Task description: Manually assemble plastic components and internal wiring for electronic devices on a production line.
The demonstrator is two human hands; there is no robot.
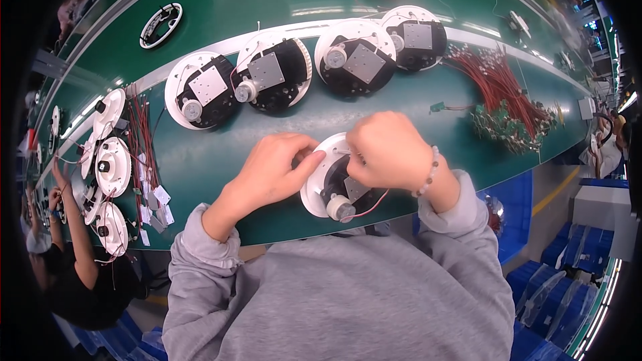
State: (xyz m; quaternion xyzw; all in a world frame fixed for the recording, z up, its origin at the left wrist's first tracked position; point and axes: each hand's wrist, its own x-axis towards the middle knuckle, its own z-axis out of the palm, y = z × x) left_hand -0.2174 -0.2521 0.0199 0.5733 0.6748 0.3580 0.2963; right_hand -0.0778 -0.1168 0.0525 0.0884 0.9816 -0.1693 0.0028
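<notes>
In front of me, near the bench's front edge, lies a round white and black housing [313,190] with a small motor [342,208] and a thin red and white wire at its near side. My left hand [275,166] grips its left rim, thumb and index finger closed at the edge. Over the far right part of the housing, my right hand [389,150] is curled with fingers pressed together. Whatever they pinch is hidden. Beyond my hands stand similar housings with metal plates, among them one housing [277,73] and another [354,59].
Red wires [498,83] with green circuit boards [511,127] are heaped at the right. On the left are more wires [140,134] with white tags and several white discs [112,167]. Across the rail, a white ring [160,25] sits on the green surface. A co-worker's arm [81,247] reaches in at left.
</notes>
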